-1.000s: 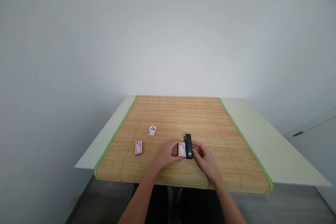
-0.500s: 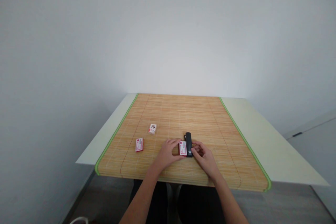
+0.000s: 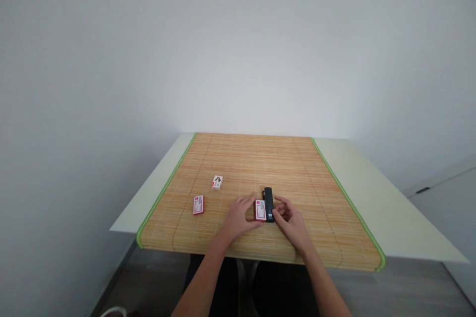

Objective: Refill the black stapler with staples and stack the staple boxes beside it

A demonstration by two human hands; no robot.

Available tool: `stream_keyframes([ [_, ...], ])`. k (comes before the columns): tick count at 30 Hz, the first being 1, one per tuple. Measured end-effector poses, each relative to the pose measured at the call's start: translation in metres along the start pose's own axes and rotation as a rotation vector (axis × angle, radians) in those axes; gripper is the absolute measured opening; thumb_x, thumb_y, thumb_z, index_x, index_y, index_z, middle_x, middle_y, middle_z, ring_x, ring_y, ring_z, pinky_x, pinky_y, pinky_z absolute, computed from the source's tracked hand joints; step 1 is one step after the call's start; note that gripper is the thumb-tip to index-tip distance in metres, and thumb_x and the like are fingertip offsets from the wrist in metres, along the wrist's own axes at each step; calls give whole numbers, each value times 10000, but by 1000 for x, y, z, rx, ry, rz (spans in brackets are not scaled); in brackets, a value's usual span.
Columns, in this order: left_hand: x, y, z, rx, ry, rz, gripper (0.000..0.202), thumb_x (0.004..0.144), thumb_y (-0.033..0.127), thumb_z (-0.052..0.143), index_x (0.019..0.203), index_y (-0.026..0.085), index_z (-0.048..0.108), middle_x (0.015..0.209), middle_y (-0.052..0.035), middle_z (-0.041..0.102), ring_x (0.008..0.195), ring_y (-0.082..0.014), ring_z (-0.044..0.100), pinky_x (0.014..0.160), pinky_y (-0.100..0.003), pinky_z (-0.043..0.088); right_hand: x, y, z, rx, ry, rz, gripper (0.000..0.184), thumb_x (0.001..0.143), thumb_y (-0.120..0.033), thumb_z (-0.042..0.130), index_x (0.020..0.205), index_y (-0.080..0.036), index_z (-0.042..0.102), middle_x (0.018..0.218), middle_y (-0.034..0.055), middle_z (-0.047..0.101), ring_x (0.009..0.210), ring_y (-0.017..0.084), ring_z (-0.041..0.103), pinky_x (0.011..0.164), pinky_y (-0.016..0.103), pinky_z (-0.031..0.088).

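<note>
Between left hand (image 3: 237,219) and right hand (image 3: 292,223), close to the near edge of the bamboo mat (image 3: 256,158): black stapler (image 3: 269,203) and red-and-white box (image 3: 261,211), side by side, long sides touching or nearly so, hard to tell which. Red-and-white box on the left, within the spread thumb and forefinger of the left hand: thumb by the near edge, forefinger by the far left corner. Cannot tell whether pressing on it or just beside it. Black stapler on the right, next to the right hand: thumb tip at its right side toward the near end, forefinger just beside the same side, farther up, other fingers curled loosely toward the palm. Hands apart from each other, thumb and forefinger parted on both, with box and stapler in between.

As for the stapler: long, narrow, dark, pointing away from the body, with a small pale mark toward the near end and a small dark piece sticking out at the far left. As for the box: flat, shorter than the stapler, label up; white top with red frame, small red square at the far left corner, gray patch beside it, red sides.

Farther left on the mat: second red-and-white box (image 3: 199,205), lying flat. Beyond it, slightly to the right: white box (image 3: 217,182) with dark print. Under the mat: pale table (image 3: 372,198).
</note>
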State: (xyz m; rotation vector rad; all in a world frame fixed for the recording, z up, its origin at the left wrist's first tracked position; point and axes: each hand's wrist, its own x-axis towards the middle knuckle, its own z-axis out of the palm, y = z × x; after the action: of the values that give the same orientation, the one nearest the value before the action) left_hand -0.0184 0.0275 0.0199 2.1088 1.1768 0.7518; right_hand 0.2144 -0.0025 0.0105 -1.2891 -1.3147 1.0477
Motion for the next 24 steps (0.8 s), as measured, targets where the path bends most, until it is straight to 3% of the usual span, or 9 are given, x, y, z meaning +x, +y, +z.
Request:
stream_keyframes([
  [3, -10, 6, -9, -28, 20, -13, 1140, 680, 542, 895, 1618, 370, 269, 1624, -68, 405, 1462, -315, 408, 1219, -507, 329, 1, 2, -1, 48, 83, 10, 629, 873, -554, 717, 1405, -265, 544, 952, 43, 689, 777, 203, 653, 742, 363, 567],
  [6, -30, -6, -42, 17, 125, -52, 984, 782, 533, 822, 1604, 387, 301, 1609, -47, 423, 1460, -279, 417, 1217, -458, 353, 2, 6, -3, 93, 119, 14, 630, 886, -566, 699, 1419, -277, 528, 963, 41, 674, 801, 206, 653, 762, 372, 571],
  [8, -46, -27, -76, 136, 247, -108, 755, 874, 515, 725, 1548, 373, 416, 1557, -43, 482, 1447, -281, 429, 1233, -487, 317, 2, 9, -3, 104, 110, 10, 626, 894, -571, 686, 1422, -275, 524, 964, 41, 668, 821, 211, 653, 777, 376, 570],
  [9, -54, -41, -95, 200, 283, -143, 750, 861, 521, 729, 1533, 354, 440, 1545, -53, 495, 1435, -299, 441, 1232, -516, 307, 2, 9, -3, 105, 105, 6, 627, 896, -575, 682, 1422, -272, 524, 961, 42, 666, 828, 214, 652, 783, 378, 568],
  [12, -77, -83, -143, 304, 302, -252, 944, 735, 574, 803, 1550, 301, 412, 1551, -84, 495, 1429, -357, 440, 1219, -578, 298, 2, 6, -3, 103, 94, 2, 641, 892, -586, 680, 1424, -262, 525, 944, 45, 664, 834, 222, 648, 791, 386, 567],
  [14, -88, -103, -161, 290, 225, -301, 969, 716, 590, 802, 1553, 295, 413, 1549, -82, 506, 1414, -358, 461, 1202, -566, 335, 1, 3, -2, 102, 78, -1, 642, 892, -581, 683, 1425, -259, 527, 936, 47, 664, 838, 224, 645, 800, 389, 565],
  [16, -95, -114, -167, 259, 156, -330, 885, 742, 586, 775, 1521, 300, 468, 1520, -69, 541, 1390, -348, 490, 1184, -554, 370, 1, 0, -2, 100, 58, -7, 628, 899, -570, 680, 1423, -256, 533, 933, 50, 662, 843, 221, 641, 810, 384, 561],
  [19, -92, -111, -160, 217, 140, -326, 739, 767, 563, 756, 1432, 296, 574, 1426, -62, 618, 1329, -342, 541, 1157, -559, 406, 1, -1, -1, 90, 47, -8, 604, 904, -560, 679, 1409, -255, 551, 933, 50, 662, 842, 214, 636, 813, 371, 551],
  [24, -56, -60, -122, 71, 208, -204, 667, 793, 528, 773, 1401, 323, 594, 1340, -62, 654, 1193, -311, 627, 1092, -544, 479, 2, 4, 0, 53, 29, -11, 596, 889, -574, 689, 1378, -249, 586, 933, 53, 674, 829, 211, 641, 790, 366, 555],
])
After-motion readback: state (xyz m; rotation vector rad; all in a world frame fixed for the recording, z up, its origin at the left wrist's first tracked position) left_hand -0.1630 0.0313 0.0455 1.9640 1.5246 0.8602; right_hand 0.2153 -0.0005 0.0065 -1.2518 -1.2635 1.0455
